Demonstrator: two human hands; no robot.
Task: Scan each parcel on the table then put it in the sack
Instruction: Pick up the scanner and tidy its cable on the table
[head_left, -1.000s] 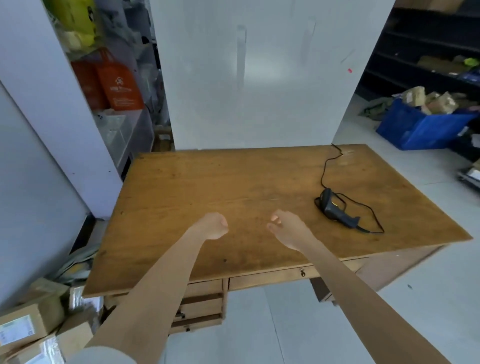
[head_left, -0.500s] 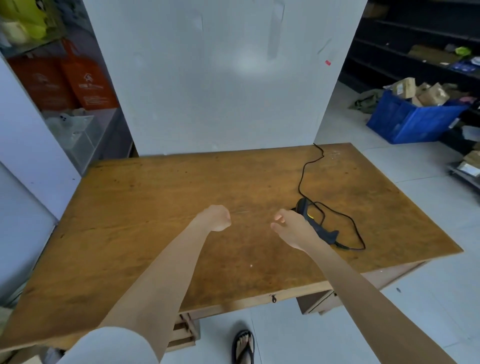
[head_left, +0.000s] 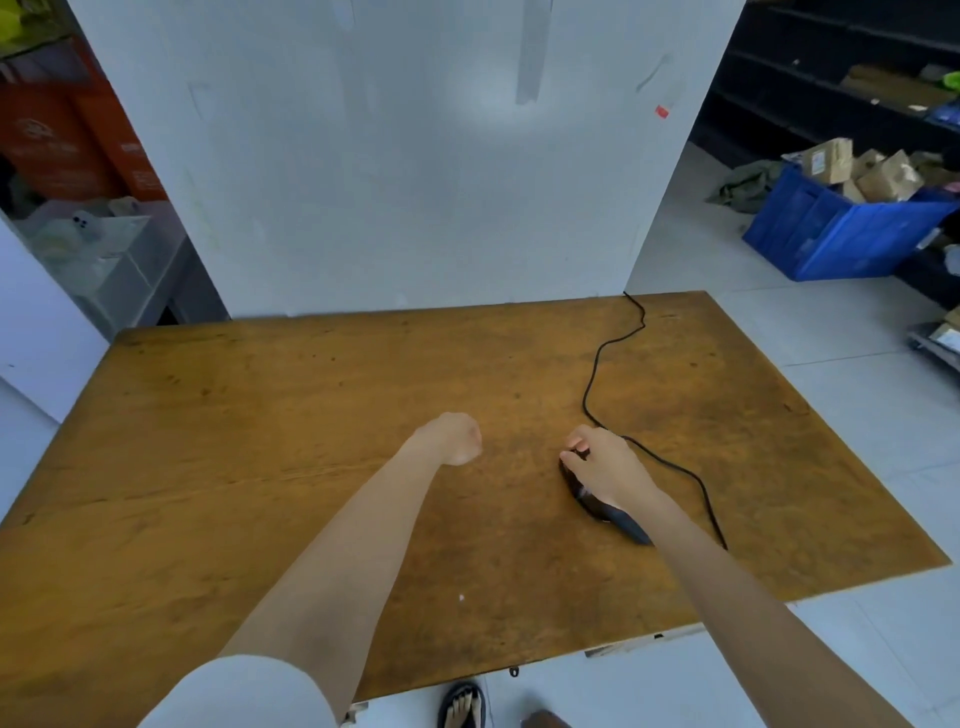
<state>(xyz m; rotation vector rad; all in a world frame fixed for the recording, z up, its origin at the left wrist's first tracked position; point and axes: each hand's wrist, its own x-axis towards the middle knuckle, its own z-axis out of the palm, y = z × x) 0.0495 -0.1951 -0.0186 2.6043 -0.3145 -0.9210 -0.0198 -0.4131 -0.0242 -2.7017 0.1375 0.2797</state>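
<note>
Gripping the scanner (head_left: 584, 499) on the table (head_left: 260, 415), my right hand (head_left: 608, 470) readies it for scanning, I judge — my left hand (head_left: 454, 437) hovers clenched, empty.

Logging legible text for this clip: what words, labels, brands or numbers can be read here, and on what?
None can be read.
Orange bags: white print, blurred.
Parcels in the blue crate: labels too small.
Red sticker on white panel: nothing legible.
Barcode scanner: no marking visible.
</note>
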